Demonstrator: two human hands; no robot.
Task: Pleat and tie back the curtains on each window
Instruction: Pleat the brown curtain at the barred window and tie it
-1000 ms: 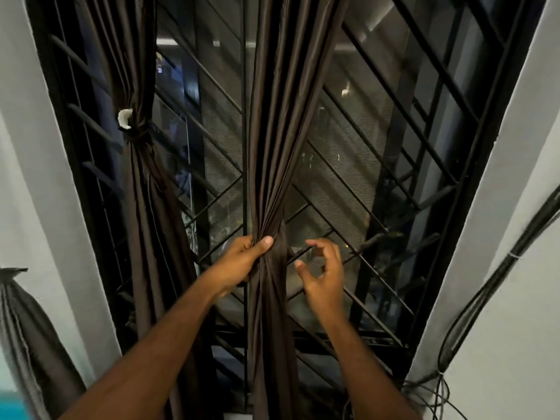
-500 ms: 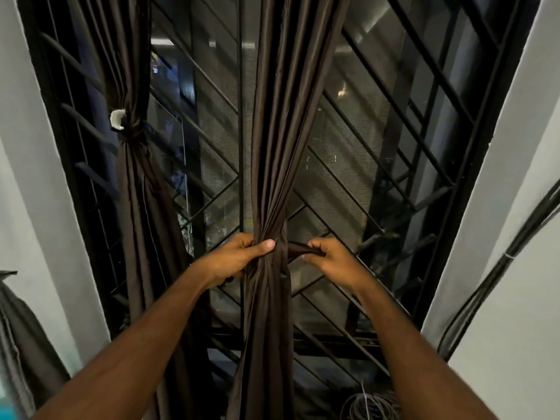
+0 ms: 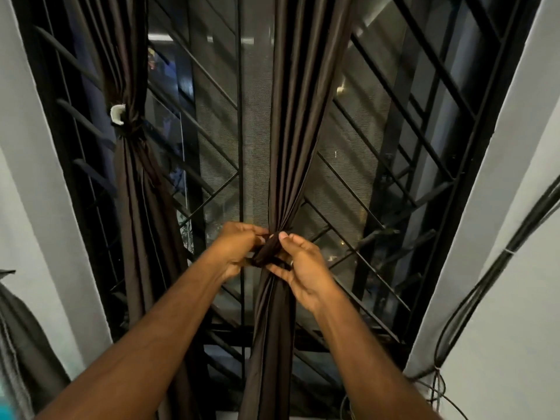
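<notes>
Tie now wrapped across front of gathered curtain, left hand and right hand both pinching it; knot next.

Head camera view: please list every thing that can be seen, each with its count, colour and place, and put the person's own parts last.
Middle curtain: one, dark brown, centre of the window, gathered at hand height.
Tie band: one, dark brown, wrapped round the middle curtain between the hands.
Left curtain: one, dark brown, left side, already tied.
White tab: one, white, at the left curtain's tie.
Window grille: one, black bars, behind the curtains.
Walls: two, white, either side.
Cables: a bundle, black, along the right wall.
Grey cloth: one, lower left edge.
Left hand: one, grips the band.
Right hand: one, pinches the band.
</notes>
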